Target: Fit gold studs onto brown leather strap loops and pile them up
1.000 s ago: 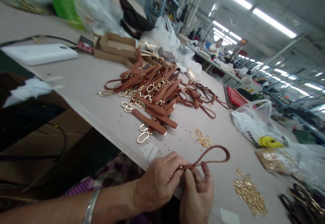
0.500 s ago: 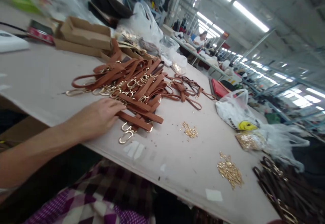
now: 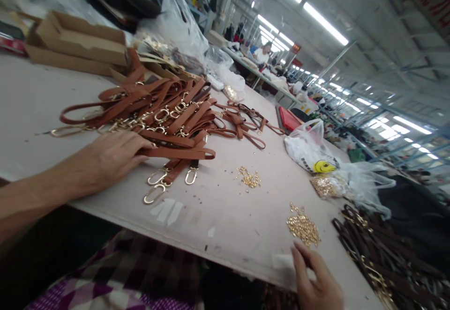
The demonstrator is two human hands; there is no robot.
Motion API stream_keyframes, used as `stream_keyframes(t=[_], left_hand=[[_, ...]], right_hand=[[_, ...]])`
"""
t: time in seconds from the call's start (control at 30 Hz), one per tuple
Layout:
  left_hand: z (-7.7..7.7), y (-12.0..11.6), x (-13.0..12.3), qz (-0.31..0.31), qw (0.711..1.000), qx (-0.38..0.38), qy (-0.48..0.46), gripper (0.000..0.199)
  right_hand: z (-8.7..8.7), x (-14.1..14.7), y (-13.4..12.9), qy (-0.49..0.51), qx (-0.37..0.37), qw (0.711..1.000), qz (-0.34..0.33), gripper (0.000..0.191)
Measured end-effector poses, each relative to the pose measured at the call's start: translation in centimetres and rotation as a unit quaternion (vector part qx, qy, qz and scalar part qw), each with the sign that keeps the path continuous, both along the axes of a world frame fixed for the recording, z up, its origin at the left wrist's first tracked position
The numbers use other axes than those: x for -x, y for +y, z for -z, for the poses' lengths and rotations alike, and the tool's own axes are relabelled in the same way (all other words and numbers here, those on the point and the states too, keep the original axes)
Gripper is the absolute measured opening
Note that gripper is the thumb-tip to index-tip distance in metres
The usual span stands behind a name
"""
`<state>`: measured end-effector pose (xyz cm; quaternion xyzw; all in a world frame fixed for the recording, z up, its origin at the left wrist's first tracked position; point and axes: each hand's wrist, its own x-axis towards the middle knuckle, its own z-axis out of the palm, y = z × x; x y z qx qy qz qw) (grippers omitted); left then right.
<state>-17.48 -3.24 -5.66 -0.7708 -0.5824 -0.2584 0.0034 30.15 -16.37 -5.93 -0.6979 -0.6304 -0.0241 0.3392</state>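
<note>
My left hand (image 3: 107,158) reaches in from the left, thumb and fingers closed on the end of a brown leather strap (image 3: 179,153). That strap lies at the front of a tangled pile of brown straps (image 3: 151,97) with gold metal clasps (image 3: 154,194). Low at the right, my right hand (image 3: 316,279) has thumb and forefinger tips together. Whatever they may pinch is too small to make out. Just beyond those fingertips lies a heap of small gold metal pieces (image 3: 303,225). A smaller scatter of gold pieces (image 3: 249,178) sits between the two hands.
Dark brown straps (image 3: 386,258) are heaped at the right. Behind them is a white plastic bag (image 3: 309,148) with a yellow smiley, beside a clear bag of gold pieces (image 3: 325,186). An open cardboard box (image 3: 82,40) stands at the back left. A person (image 3: 263,55) is far off.
My right hand has come into view beside the larger gold heap. The strap in my left hand has shifted, its far end now lying flatter across the pile's front. The view has turned slightly right.
</note>
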Motion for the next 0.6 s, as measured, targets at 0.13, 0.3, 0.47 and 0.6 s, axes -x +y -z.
stream_keyframes(t=[0.13, 0.3, 0.47, 0.6], left_hand=[[-2.5, -1.5, -1.8, 0.003, 0.993, 0.052, -0.107, 0.032], [-3.1, -4.1, -5.4, -0.003, 0.905, 0.200, -0.374, 0.033], [-1.6, -5.5, -9.2, 0.035, 0.780, 0.289, -0.554, 0.040], [-0.8, -5.8, -11.0, 0.008, 0.713, 0.322, -0.622, 0.042]], right_hand=[[0.8, 4.2, 8.4, -0.089, 0.017, 0.984, -0.152, 0.025], [1.2, 7.3, 13.9, -0.158, 0.073, 0.966, -0.192, 0.025], [1.3, 6.6, 14.7, -0.175, 0.089, 0.954, -0.228, 0.019], [1.2, 6.2, 14.8, -0.198, 0.091, 0.947, -0.237, 0.020]])
